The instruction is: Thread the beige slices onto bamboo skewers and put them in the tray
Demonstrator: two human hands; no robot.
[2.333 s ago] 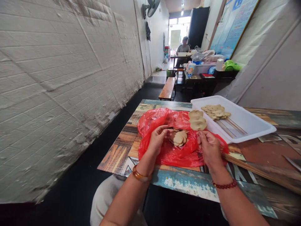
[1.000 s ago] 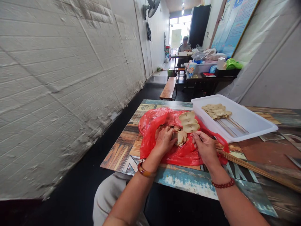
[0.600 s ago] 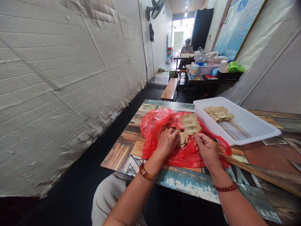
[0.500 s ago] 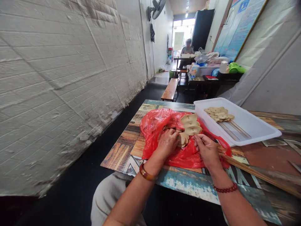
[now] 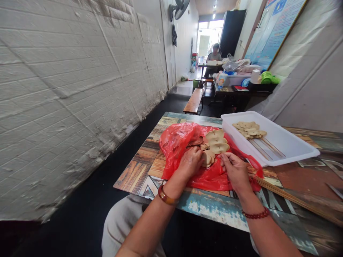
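Observation:
My right hand (image 5: 237, 169) is closed in a pinch at the lower end of a skewer, whose stick is mostly hidden by the fingers. Threaded beige slices (image 5: 217, 142) stand above it, overlapping one another. My left hand (image 5: 191, 162) curls over loose flat slices (image 5: 208, 158) lying inside an opened red plastic bag (image 5: 174, 142); its fingertips are partly hidden against them. Some browner pieces (image 5: 196, 141) show deeper in the bag. Beside my right wrist, a bundle of thin wooden sticks (image 5: 289, 198) lies across the table.
A white plastic tray (image 5: 292, 151) at the right holds finished-looking skewers of beige slices (image 5: 249, 129). A blade-like metal tool (image 5: 334, 191) lies at the table's right edge. Beyond are a wooden bench (image 5: 194, 101), a cluttered table (image 5: 233, 80) and a seated person (image 5: 214, 55).
My left hand has drawn slightly down in the bag, uncovering more of the browner pieces. My right hand and the skewer stay almost where they were.

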